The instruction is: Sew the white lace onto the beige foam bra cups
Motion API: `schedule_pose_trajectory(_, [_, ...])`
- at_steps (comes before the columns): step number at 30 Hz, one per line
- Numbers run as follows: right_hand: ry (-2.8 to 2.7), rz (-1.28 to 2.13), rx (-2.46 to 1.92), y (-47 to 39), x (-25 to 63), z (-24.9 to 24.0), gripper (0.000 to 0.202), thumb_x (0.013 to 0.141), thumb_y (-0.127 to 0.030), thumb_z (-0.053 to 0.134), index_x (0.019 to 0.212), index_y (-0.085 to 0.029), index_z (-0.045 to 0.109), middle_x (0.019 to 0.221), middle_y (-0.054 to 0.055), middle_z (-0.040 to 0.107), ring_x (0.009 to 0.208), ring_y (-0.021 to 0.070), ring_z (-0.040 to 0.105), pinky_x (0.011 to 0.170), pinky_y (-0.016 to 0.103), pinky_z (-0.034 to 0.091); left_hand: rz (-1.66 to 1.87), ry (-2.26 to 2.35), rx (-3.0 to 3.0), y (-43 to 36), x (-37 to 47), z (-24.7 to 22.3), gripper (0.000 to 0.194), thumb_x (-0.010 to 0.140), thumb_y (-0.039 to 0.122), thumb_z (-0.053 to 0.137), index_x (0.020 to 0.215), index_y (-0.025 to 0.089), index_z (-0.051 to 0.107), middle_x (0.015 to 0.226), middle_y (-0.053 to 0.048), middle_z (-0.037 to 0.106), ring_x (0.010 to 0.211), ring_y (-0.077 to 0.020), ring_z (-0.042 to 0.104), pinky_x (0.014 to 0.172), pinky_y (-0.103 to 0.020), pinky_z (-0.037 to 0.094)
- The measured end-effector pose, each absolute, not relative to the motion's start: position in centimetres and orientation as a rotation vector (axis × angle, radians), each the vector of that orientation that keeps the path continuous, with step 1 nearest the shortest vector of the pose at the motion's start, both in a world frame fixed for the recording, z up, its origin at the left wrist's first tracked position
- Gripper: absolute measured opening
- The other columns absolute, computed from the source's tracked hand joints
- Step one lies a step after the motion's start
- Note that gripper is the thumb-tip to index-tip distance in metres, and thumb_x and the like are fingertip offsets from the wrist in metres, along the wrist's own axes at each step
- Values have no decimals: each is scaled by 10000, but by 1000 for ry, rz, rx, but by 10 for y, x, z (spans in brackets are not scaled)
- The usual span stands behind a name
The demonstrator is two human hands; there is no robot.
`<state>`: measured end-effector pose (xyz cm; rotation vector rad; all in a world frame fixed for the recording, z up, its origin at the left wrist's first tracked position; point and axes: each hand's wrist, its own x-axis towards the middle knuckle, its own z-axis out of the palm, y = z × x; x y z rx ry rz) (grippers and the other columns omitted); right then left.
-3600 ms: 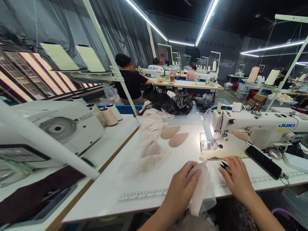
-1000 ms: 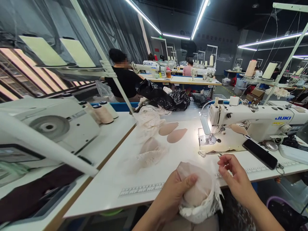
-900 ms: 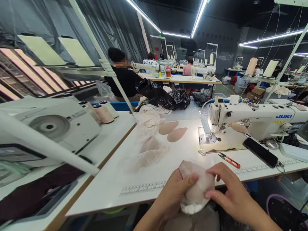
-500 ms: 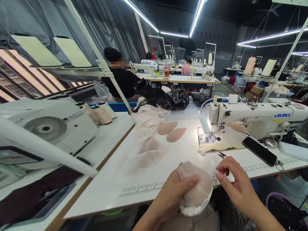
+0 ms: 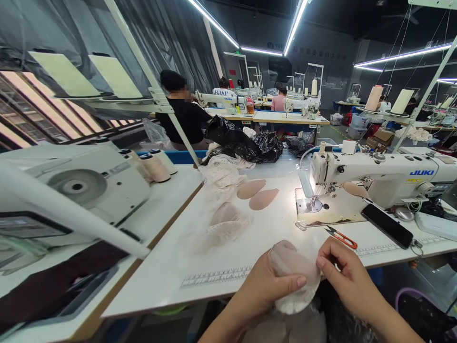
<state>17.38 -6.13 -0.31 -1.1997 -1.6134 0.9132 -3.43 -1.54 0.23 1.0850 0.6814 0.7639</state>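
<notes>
A beige bra cup (image 5: 298, 267) with a pale edge is held over the table's front edge. My left hand (image 5: 266, 281) is closed round its left side, the thumb lying across the front. At the cup's right edge, my right hand (image 5: 337, 267) has thumb and forefinger pinched together; whether they grip its edge or a thread is too small to make out. Just beyond the right hand lie orange-handled thread snips (image 5: 342, 237). Two beige teardrop-shaped pads (image 5: 263, 199) and a sheer lace-edged cup piece (image 5: 224, 219) rest on the white table (image 5: 160, 290).
A JUKI sewing machine (image 5: 374, 174) with a lit needle area stands at the right, a black phone (image 5: 387, 226) before it. Cream lace fabric (image 5: 223, 174) and black plastic bags (image 5: 246, 143) are heaped at the back. A person in black (image 5: 182, 119) sits beyond.
The right hand has moved slightly left, up to the cup's edge, uncovering the snips' orange handles. The cup has turned slightly in the left hand. The whole view has shifted a little.
</notes>
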Motion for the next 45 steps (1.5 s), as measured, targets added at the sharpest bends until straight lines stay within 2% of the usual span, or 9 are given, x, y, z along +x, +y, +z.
schedule_pose_trajectory(6, [-1589, 861, -1118, -65, 169, -10, 212, 1100, -353, 437, 927, -247, 501, 955, 16, 494, 893, 192, 494, 791, 302, 434, 722, 670, 1132, -14, -29, -2, 434, 674, 421, 927, 938, 138, 733, 843, -52, 703, 782, -187, 588, 706, -262, 467])
schedule_pose_trajectory(9, [-1658, 885, -1000, -71, 172, -8, 149, 1097, -318, 430, 993, -253, 515, 1049, 49, 533, 920, 202, 531, 778, 310, 462, 689, 659, 1097, -15, -28, 0, 387, 666, 409, 930, 885, 133, 769, 790, -54, 694, 745, -182, 580, 651, -251, 449])
schedule_pose_trajectory(12, [-1796, 1056, -956, -74, 185, -5, 153, 1103, -337, 424, 1015, -255, 518, 986, 35, 541, 795, 177, 510, 709, 305, 447, 646, 643, 1015, -16, -30, 3, 353, 607, 375, 958, 802, 147, 773, 716, -38, 680, 668, -167, 570, 599, -245, 436])
schedule_pose_trajectory(18, [-1795, 1058, -1090, -74, 203, -8, 251, 1132, -391, 347, 958, -261, 473, 935, 11, 490, 802, 175, 450, 742, 297, 424, 603, 601, 930, -14, -29, -13, 529, 578, 451, 971, 955, 134, 781, 812, -66, 717, 678, -174, 612, 605, -241, 466])
schedule_pose_trajectory(24, [-1785, 1250, -1115, -87, 194, -14, 295, 1125, -454, 342, 937, -261, 464, 835, -8, 500, 747, 175, 468, 729, 312, 433, 779, 688, 967, -17, -14, -19, 475, 660, 556, 918, 713, 140, 695, 639, -12, 623, 571, -131, 530, 539, -223, 410])
schedule_pose_trajectory(31, [-2016, 1142, -1416, -89, 205, -18, 309, 1104, -514, 313, 980, -272, 459, 909, 14, 552, 810, 192, 500, 742, 303, 457, 918, 854, 978, -12, -21, -22, 319, 659, 431, 892, 719, 163, 730, 635, -11, 664, 569, -138, 535, 541, -228, 408])
schedule_pose_trajectory(37, [-2142, 991, -1517, -88, 213, -4, 269, 1099, -477, 335, 998, -268, 469, 962, 25, 586, 883, 202, 539, 810, 307, 476, 788, 874, 1090, -15, -20, -10, 250, 614, 332, 886, 778, 165, 798, 665, -7, 678, 598, -131, 531, 593, -232, 424])
schedule_pose_trajectory(42, [-2104, 1167, -1484, -90, 204, 3, 229, 1084, -428, 407, 983, -257, 523, 924, 16, 616, 822, 181, 542, 758, 272, 487, 909, 868, 1033, -15, -23, 9, 375, 646, 498, 907, 708, 160, 756, 662, -20, 659, 642, -159, 557, 618, -252, 449])
schedule_pose_trajectory(45, [-2184, 1285, -1388, -88, 197, -8, 170, 1028, -380, 535, 933, -258, 608, 780, -10, 626, 691, 167, 551, 643, 259, 478, 1094, 896, 895, -13, -28, 15, 428, 681, 556, 887, 737, 168, 715, 686, -7, 637, 641, -150, 543, 603, -240, 442])
